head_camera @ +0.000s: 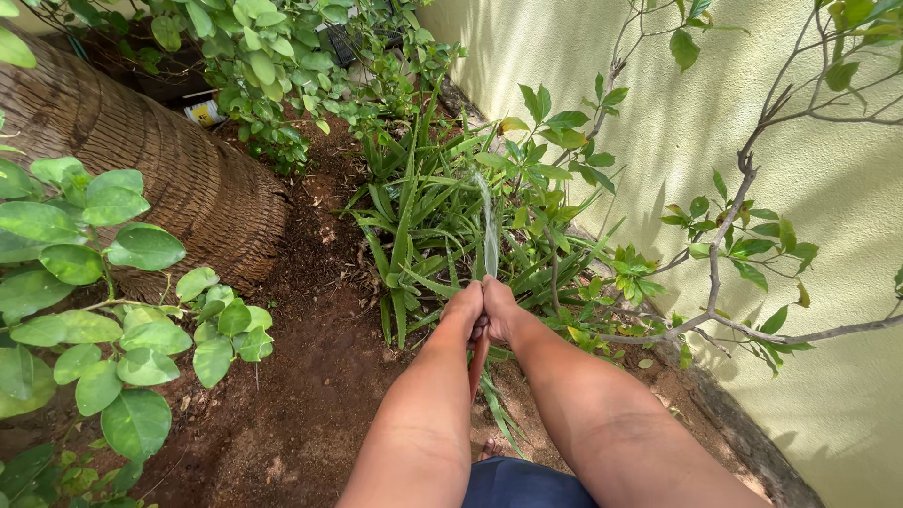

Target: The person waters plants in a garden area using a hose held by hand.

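hose (480, 353) between both hands (482, 310)

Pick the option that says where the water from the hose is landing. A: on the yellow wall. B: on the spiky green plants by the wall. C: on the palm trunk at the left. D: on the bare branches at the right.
B: both hands, left hand and right hand, grip the hose, and the water stream arcs forward into the spiky green plants beside the wall.
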